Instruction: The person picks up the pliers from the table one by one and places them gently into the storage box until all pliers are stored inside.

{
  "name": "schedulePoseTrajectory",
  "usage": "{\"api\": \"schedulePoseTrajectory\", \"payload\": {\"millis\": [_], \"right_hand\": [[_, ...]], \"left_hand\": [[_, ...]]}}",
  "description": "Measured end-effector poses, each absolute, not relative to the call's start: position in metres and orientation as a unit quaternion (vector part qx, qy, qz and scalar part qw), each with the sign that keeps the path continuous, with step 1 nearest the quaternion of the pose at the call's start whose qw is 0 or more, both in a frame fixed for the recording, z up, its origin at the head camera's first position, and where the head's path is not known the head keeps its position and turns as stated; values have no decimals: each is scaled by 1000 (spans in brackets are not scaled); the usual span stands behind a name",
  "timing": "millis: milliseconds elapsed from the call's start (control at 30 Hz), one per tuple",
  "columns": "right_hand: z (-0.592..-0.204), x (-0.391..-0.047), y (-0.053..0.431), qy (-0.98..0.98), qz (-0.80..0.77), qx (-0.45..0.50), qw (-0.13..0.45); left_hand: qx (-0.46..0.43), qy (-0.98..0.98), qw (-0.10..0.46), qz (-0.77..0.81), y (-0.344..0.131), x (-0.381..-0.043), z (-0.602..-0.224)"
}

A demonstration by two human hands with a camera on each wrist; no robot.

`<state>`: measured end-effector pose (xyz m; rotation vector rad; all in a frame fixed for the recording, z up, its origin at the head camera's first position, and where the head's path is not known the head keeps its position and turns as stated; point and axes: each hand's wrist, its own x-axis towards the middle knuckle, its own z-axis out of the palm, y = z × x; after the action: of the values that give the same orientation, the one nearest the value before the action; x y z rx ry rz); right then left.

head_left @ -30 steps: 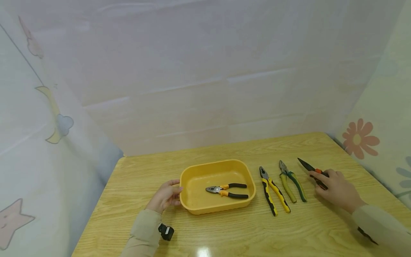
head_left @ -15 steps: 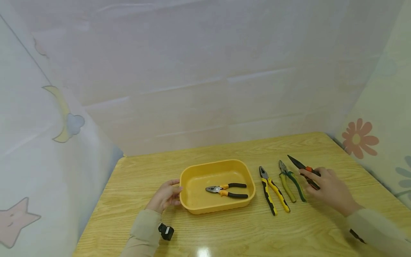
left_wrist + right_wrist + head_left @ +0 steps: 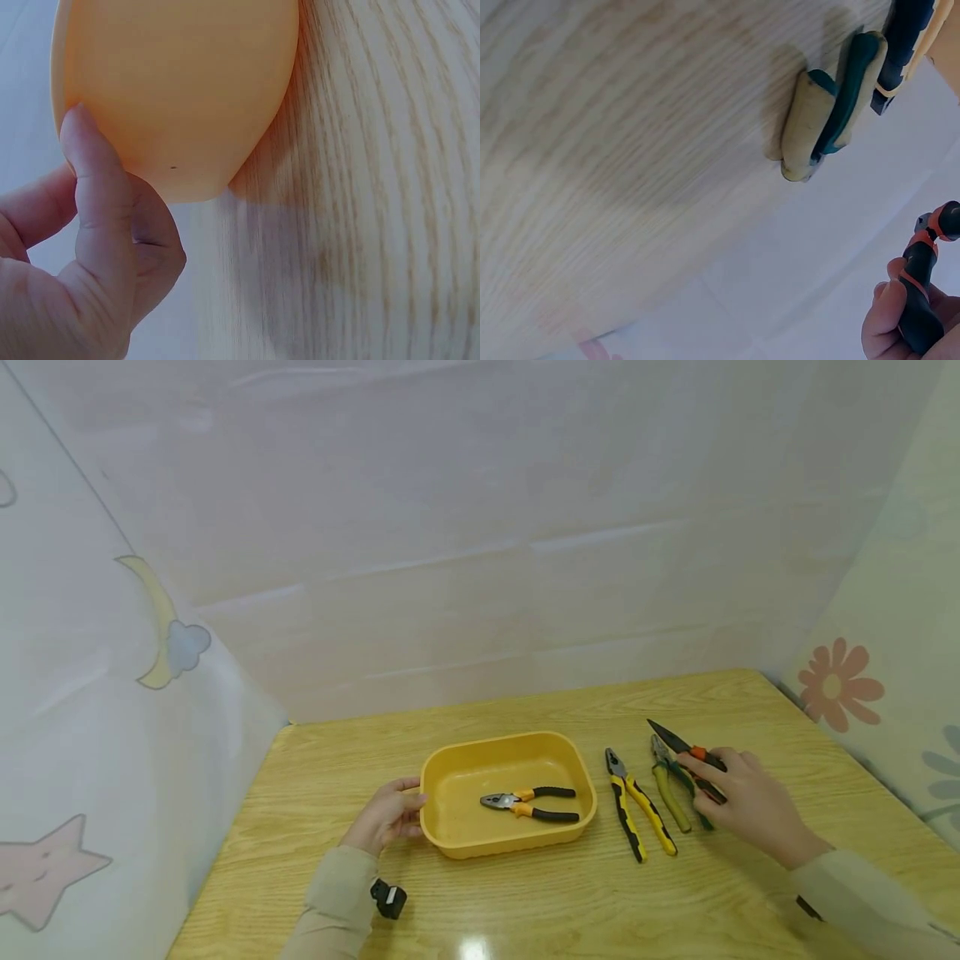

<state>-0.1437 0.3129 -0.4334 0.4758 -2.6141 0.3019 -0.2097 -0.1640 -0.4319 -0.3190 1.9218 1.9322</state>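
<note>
Sleeves of light beige cloth [image 3: 337,893] reach in over a tabletop of pale yellow wood grain [image 3: 255,827], a small black block-shaped device [image 3: 388,901] showing at the left one. The left hand [image 3: 384,818] is partly closed, thumb inside the rim and fingers outside, pinching the left end of a yellow-orange tray with rounded corners [image 3: 456,802], which stands upright on the tabletop. On its floor lie orange-and-black-handled pliers with a grey metal head [image 3: 522,808], head to the left, handles apart. Just right of the tray lie yellow-and-black-handled pliers [image 3: 630,822], head pointing away; beside them, set much the same way, are green-and-olive-handled pliers [image 3: 671,797]. The right hand [image 3: 753,797], fingers curled, grips black-handled long-nosed pliers with orange-red bands [image 3: 682,746], the nose pointing away and to the left. From the head these overlap the green-and-olive pair; the right wrist view shows the two apart. Beyond the table rises a pale creased sheet [image 3: 480,568], with a printed yellow crescent moon [image 3: 160,614] at the left and a red printed flower [image 3: 840,685] at the right.
</note>
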Motion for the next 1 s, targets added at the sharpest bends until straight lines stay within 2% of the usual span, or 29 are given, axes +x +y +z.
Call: {"api": "schedulePoseTrajectory", "payload": {"millis": [467, 800, 1000], "right_hand": [[-430, -148, 297, -936, 107, 208, 263], [-426, -146, 287, -941, 120, 201, 245], [-425, -147, 279, -935, 125, 212, 256]], "left_hand": [[-118, 686, 200, 690, -164, -211, -432], [-121, 690, 197, 686, -163, -211, -432], [-124, 692, 197, 684, -163, -211, -431]]}}
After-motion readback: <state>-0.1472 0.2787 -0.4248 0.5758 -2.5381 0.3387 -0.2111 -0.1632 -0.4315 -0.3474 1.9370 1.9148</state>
